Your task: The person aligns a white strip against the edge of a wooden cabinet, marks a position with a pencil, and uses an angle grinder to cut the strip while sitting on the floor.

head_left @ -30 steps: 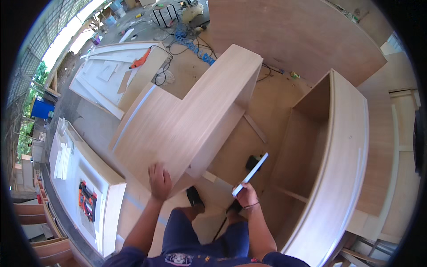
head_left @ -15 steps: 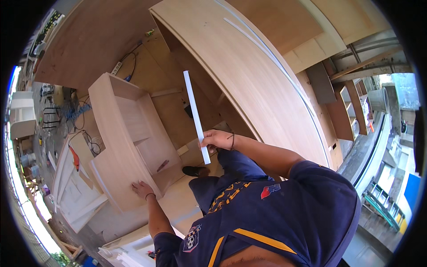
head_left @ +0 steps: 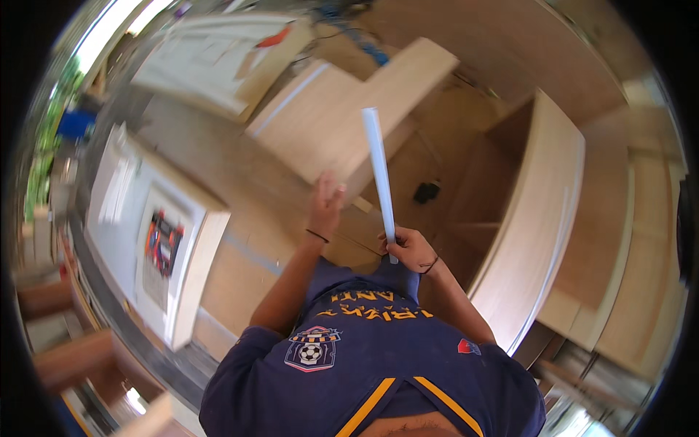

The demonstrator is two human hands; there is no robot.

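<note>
My right hand [head_left: 411, 251] is closed around the lower end of a long, narrow white strip [head_left: 378, 171], which stands up and away from me in front of my body. My left hand [head_left: 327, 204] is open, its fingers stretched out and slightly blurred, at the near edge of a pale wood cabinet [head_left: 342, 120]. Whether the fingertips touch that edge I cannot tell. A lighter strip [head_left: 291, 98] runs along the cabinet's left side.
To the right lies a larger wood cabinet [head_left: 542, 197] with its open side facing left. A white boxy unit [head_left: 127, 218] with a red and black item [head_left: 164, 244] on it stands left. Behind, a white panel [head_left: 211, 54] carries a red tool [head_left: 274, 38].
My view has swung left, so the cabinets appear farther right. My left hand, earlier flat on the smaller cabinet, is now at its near edge. The right hand still grips the strip.
</note>
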